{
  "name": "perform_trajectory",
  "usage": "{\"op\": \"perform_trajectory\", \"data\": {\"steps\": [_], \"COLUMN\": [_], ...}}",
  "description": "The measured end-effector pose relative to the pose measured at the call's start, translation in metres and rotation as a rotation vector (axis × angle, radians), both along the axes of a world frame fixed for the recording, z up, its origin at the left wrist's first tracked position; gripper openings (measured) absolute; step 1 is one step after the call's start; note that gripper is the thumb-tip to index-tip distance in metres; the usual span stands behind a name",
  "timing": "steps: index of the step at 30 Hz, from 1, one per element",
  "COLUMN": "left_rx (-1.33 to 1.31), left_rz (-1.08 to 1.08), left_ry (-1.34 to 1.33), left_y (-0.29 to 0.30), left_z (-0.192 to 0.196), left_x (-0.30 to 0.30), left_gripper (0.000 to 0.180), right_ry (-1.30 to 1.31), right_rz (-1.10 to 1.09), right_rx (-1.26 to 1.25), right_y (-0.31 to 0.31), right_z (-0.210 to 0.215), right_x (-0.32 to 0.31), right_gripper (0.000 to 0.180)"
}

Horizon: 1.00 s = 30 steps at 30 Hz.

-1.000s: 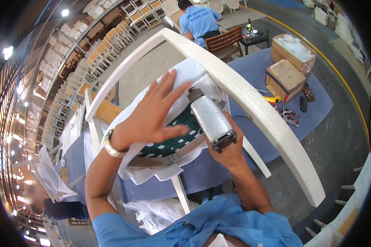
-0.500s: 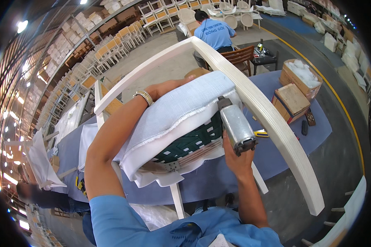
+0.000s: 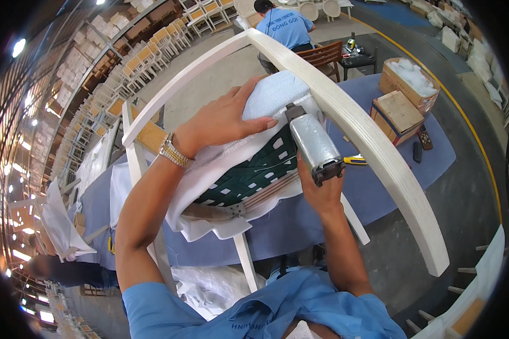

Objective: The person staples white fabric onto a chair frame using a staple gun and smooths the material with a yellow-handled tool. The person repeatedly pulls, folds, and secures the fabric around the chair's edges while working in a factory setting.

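Note:
My left hand [image 3: 223,120] presses down on white fabric pulled over the edge of a chair seat cushion [image 3: 237,175], whose underside shows green webbing. My right hand [image 3: 319,189] grips a silver pneumatic staple gun [image 3: 313,142], its nose against the cushion edge just beside my left fingertips. The seat rests tilted inside a white wooden chair frame [image 3: 373,147] that curves around it. A gold watch sits on my left wrist.
A blue-covered workbench [image 3: 373,186] lies under the frame, with a yellow-handled tool [image 3: 355,160], cardboard boxes [image 3: 400,110] and dark small tools. A person in a blue shirt [image 3: 285,25] works beyond. Stacked chairs [image 3: 147,56] line the left.
My left hand moved from flat over the cushion's far side to gripping its top edge near the gun. The staple gun shifted slightly along the edge.

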<state>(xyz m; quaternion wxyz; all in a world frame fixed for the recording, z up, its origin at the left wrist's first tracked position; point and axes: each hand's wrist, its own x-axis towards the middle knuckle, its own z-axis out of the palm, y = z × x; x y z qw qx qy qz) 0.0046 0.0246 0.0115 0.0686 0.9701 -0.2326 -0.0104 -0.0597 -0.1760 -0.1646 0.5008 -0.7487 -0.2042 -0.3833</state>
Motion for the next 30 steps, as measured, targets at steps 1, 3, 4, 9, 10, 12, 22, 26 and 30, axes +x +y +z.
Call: {"op": "perform_trajectory", "data": {"steps": [1, 3, 4, 9, 10, 12, 22, 26, 30], "left_rx": [0.008, 0.023, 0.028, 0.047, 0.059, 0.084, 0.08, 0.07, 0.094], "left_rz": [0.001, -0.005, -0.002, 0.013, 0.025, 0.05, 0.006, 0.012, 0.025], "left_ry": [-0.044, -0.138, -0.157, -0.194, -0.184, -0.165, -0.214, -0.189, -0.208], "left_y": [0.0, 0.0, 0.0, 0.001, -0.001, -0.005, -0.001, -0.004, -0.001], "left_z": [-0.003, -0.009, -0.01, -0.015, -0.014, -0.011, -0.018, -0.016, -0.018], "left_x": [-0.004, -0.009, -0.01, -0.011, -0.013, -0.014, -0.01, -0.011, -0.012], "left_gripper": [0.101, 0.099, 0.098, 0.095, 0.095, 0.094, 0.096, 0.098, 0.1], "right_ry": [0.026, 0.074, 0.091, 0.144, 0.154, 0.128, 0.166, 0.211, 0.13], "right_rz": [0.014, 0.036, 0.09, 0.288, 0.29, 0.257, 0.263, 0.251, 0.275], "right_rx": [0.01, 0.027, 0.058, 0.285, 0.219, 0.188, 0.154, 0.153, 0.185], "right_y": [0.001, 0.003, 0.004, 0.017, 0.016, 0.017, 0.015, 0.013, 0.014], "right_z": [-0.003, -0.006, -0.004, 0.018, 0.017, 0.02, 0.028, 0.029, 0.031], "right_x": [-0.002, -0.004, -0.008, -0.028, -0.028, -0.029, -0.031, -0.033, -0.032], "right_gripper": [0.046, 0.051, 0.054, 0.044, 0.059, 0.062, 0.067, 0.064, 0.061]}}
